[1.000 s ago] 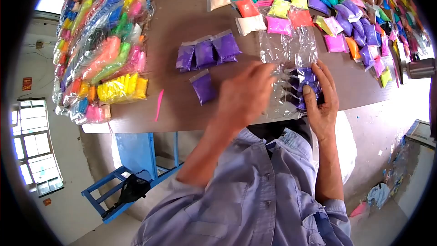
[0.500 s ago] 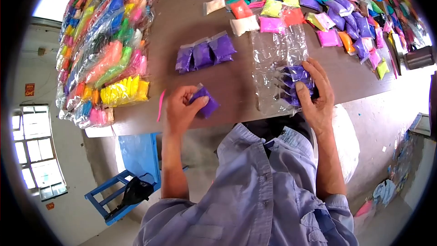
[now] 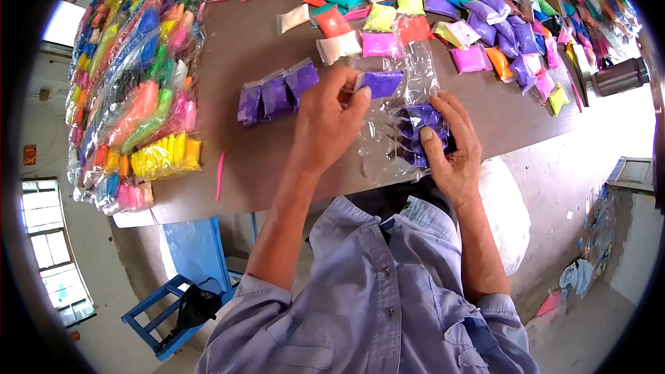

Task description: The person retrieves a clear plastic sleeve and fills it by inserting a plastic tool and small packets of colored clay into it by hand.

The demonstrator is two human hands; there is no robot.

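Between the thumb and fingers of my left hand [image 3: 331, 121] is a small purple packet [image 3: 382, 84], held over the upper part of a clear plastic bag [image 3: 377, 142]. My right hand [image 3: 454, 145] is closed around the stack of purple packets [image 3: 415, 128] at the bag's right side, thumb across the front. How far the stack sits inside the film is hard to tell. To the left of my left hand, several purple packets [image 3: 276, 95] stand side by side on the brown table [image 3: 270, 173].
Large bags of colourful packets [image 3: 131, 97] line the table's left side. Many loose packets [image 3: 478, 14] spread over the back and right. A pink strip [image 3: 220, 176] lies near the front edge. A metal cylinder [image 3: 620, 76] stands at right; a blue stool [image 3: 173, 312] is below.
My left hand has moved up and right, carrying the purple packet from the table front to over the clear bag. My right hand keeps its hold on the stack. The whole view has shifted slightly.
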